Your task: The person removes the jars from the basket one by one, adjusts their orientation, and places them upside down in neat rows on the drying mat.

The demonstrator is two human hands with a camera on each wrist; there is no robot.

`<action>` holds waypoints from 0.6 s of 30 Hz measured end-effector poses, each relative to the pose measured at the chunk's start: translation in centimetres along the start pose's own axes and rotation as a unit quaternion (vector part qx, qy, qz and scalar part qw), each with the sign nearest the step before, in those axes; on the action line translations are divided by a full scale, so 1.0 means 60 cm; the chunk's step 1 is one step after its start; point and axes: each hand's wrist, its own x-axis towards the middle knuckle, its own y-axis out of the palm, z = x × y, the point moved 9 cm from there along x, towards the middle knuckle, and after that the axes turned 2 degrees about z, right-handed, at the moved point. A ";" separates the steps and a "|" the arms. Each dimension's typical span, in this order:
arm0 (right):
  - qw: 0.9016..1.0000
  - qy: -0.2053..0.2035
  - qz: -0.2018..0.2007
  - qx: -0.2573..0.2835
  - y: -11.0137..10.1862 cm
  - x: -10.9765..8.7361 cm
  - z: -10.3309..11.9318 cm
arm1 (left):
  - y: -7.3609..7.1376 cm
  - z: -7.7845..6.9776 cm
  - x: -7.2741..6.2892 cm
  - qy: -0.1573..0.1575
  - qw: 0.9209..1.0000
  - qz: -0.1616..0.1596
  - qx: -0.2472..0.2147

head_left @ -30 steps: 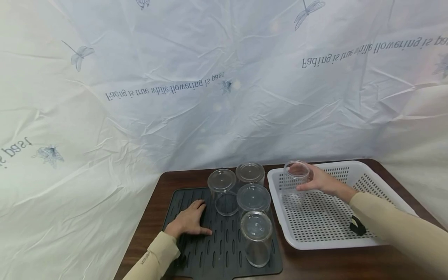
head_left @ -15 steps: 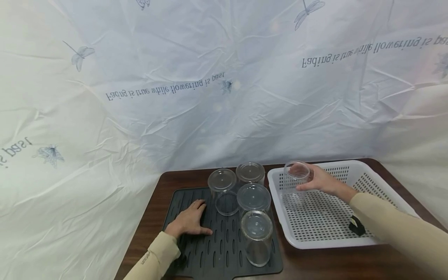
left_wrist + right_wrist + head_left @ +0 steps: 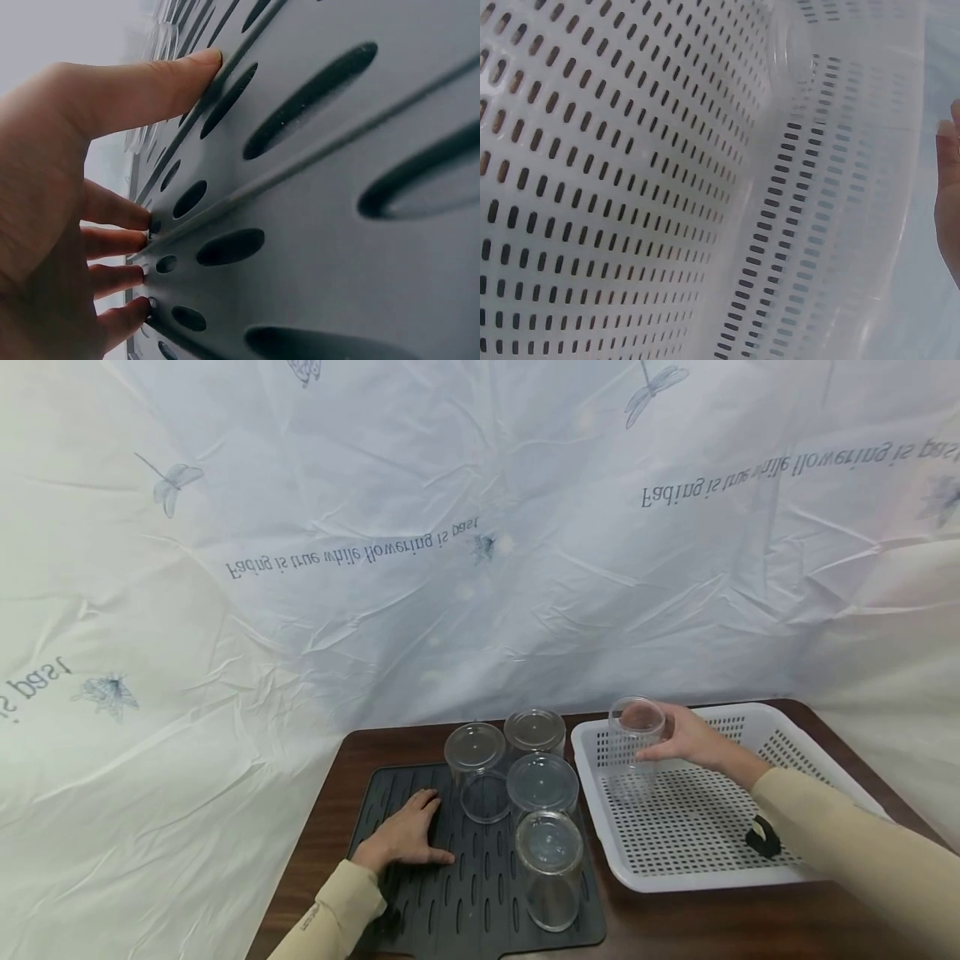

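Observation:
My right hand [image 3: 688, 737] grips a clear cup [image 3: 628, 768] at the left end of the white perforated basket [image 3: 637, 883]. Whether the cup touches the basket floor I cannot tell. Only part of this hand shows at the right edge of the right wrist view. My left hand [image 3: 405, 831] rests on a black slotted mat [image 3: 465, 914] with fingers and thumb spread, nothing in its grasp; the left wrist view shows its fingertips against the mat. To its right stand several clear cups, apparently upside down: one at the front [image 3: 551, 881], one behind it [image 3: 543, 783] and others farther back.
A small black object [image 3: 763, 838] lies in the basket beside my right sleeve. Mat and basket sit side by side on a dark wooden table [image 3: 315, 827]. A white printed sheet [image 3: 450, 635] hangs right behind the table's back edge.
My right hand and the cup it holds have risen slightly. The left hand stays in place on the mat.

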 end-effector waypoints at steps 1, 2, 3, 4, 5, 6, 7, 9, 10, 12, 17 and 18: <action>1.000 -0.002 -0.003 -0.004 -0.002 0.000 0.003 | 0.001 0.001 0.000 -0.002 1.000 0.000 0.001; 1.000 -0.004 -0.004 -0.008 -0.005 0.000 0.006 | 0.001 0.002 0.000 -0.005 1.000 0.000 0.003; 1.000 -0.007 -0.004 -0.008 -0.006 0.000 0.009 | 0.001 0.003 0.000 -0.007 1.000 -0.001 0.001; 1.000 -0.011 -0.004 -0.009 -0.008 0.000 0.013 | 0.001 0.004 0.001 -0.009 1.000 -0.001 0.000; 1.000 -0.012 -0.004 -0.007 -0.011 0.000 0.016 | 0.001 0.005 0.001 -0.011 1.000 -0.002 -0.001; 1.000 -0.014 -0.005 -0.008 -0.013 -0.001 0.018 | 0.001 0.007 0.001 -0.015 1.000 -0.001 -0.002; 1.000 -0.014 -0.005 -0.005 -0.015 -0.001 0.021 | 0.000 0.008 0.001 -0.017 1.000 -0.002 -0.004; 1.000 -0.011 -0.003 0.000 -0.019 -0.001 0.025 | -0.003 0.010 0.000 -0.020 1.000 -0.005 -0.010; 1.000 -0.009 -0.006 -0.006 -0.021 -0.001 0.027 | -0.005 0.011 -0.001 -0.020 1.000 -0.005 -0.011; 1.000 -0.005 -0.009 -0.010 -0.025 0.000 0.031 | -0.010 0.010 -0.003 -0.017 1.000 -0.007 -0.014; 1.000 -0.013 -0.017 -0.014 -0.033 0.002 0.047 | -0.031 0.001 -0.007 -0.001 0.999 -0.017 -0.032; 1.000 -0.015 -0.018 -0.015 -0.034 0.002 0.050 | -0.036 0.000 -0.007 0.000 0.999 -0.020 -0.038</action>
